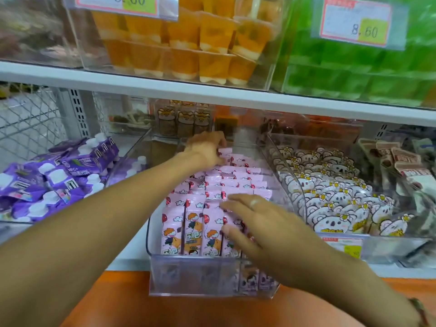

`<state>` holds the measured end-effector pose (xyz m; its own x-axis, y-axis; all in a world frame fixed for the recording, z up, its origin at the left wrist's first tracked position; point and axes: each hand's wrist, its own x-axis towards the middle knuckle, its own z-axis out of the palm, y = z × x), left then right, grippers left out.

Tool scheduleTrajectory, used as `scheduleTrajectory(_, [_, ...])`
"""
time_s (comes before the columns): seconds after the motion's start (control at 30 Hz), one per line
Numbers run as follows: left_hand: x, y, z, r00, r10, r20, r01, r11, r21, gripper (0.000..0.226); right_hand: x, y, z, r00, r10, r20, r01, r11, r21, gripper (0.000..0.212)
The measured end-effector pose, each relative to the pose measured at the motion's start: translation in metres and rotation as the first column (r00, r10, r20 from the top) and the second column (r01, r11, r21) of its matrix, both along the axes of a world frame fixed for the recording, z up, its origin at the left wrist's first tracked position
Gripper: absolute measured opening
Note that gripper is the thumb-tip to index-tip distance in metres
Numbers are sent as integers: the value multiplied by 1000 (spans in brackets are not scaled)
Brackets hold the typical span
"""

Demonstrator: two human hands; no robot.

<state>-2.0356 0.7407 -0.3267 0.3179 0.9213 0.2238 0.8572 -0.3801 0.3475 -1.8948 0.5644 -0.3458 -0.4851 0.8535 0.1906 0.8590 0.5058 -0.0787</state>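
Mostly done, by the look: pink packets [236, 178] stand in neat upright rows filling the clear bin [200, 277] on the lower shelf, front row facing out. Likely left: squaring the rear row and the right-hand column. Both hands are in the bin. Left hand [205, 149] is at the back, fingers curled over the rearmost packets; pinch or mere touch, cannot tell. Right hand [259, 220] lies flat, fingers straight and slightly spread, on the front-right packets, gripping nothing.
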Motion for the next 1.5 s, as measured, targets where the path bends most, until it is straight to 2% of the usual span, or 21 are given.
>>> scheduleTrajectory(0.1, [1,1,-6,991,-44,-125,35,997,-70,28,3,-9,-6,995,22,93,-22,1000,9,56])
scheduleTrajectory(0.2, [-1,1,-5,985,-97,-145,67,978,-199,33,4,-9,-5,993,27,119,-32,999,38,57])
scheduleTrajectory(0.37, [-5,-3,4,984,-126,-124,107,983,-146,37,9,-12,-2,999,29,38,-31,997,66,48])
scheduleTrajectory(0.43, [-3,-5,4,980,-144,-137,119,977,-175,37,14,-11,1,1000,0,-16,1,995,96,41])
scheduleTrajectory(0.5, [1,-5,0,982,-113,-149,79,974,-212,34,20,-10,2,1000,-29,0,29,992,125,37])
scheduleTrajectory(0.67, [2,-5,-8,1000,-20,19,22,995,-101,20,21,-8,-3,999,-30,41,24,989,145,35])
scheduleTrajectory(0.73, [3,-8,-5,990,16,141,-10,999,-44,16,21,-8,-3,999,-28,26,24,989,146,35])
scheduleTrajectory(0.83, [3,-19,6,901,89,424,-97,995,-3,17,22,-8,-3,1000,-24,19,21,989,148,34])
scheduleTrajectory(0.87, [2,-24,9,832,105,545,-118,993,-11,18,22,-8,-3,1000,-25,17,22,989,144,34])
scheduleTrajectory(0.97, [-3,-49,12,521,138,843,-166,984,-59,26,21,-7,-1,999,-35,-38,39,991,130,31])
scheduleTrajectory(1.03, [-8,-73,13,339,125,932,-185,981,-64,27,17,-6,1,989,-46,-138,65,989,136,27])
scheduleTrajectory(1.1, [-13,-99,11,237,77,968,-157,987,-40,25,12,-5,3,956,-47,-290,97,982,161,18])
scheduleTrajectory(1.17, [-19,-125,6,230,37,973,-137,991,-5,24,5,-5,6,876,-44,-480,135,978,158,15])
scheduleTrajectory(1.23, [-22,-145,2,237,9,971,-87,996,12,21,-2,-6,10,799,-36,-600,128,986,111,23])
scheduleTrajectory(1.33, [-24,-159,0,241,6,970,13,1000,-10,18,-14,-8,15,758,-28,-652,29,1000,-9,40])
scheduleTrajectory(1.4, [-27,-162,1,226,1,974,76,997,-19,20,-19,-6,17,711,-26,-702,-37,997,-74,35])
scheduleTrajectory(1.43, [-28,-162,0,227,-5,974,86,996,-15,21,-21,-4,18,658,-50,-752,-55,992,-114,30])
scheduleTrajectory(1.5, [-31,-161,-5,264,-22,964,66,998,5,24,-22,1,19,463,-189,-866,-91,962,-258,21])
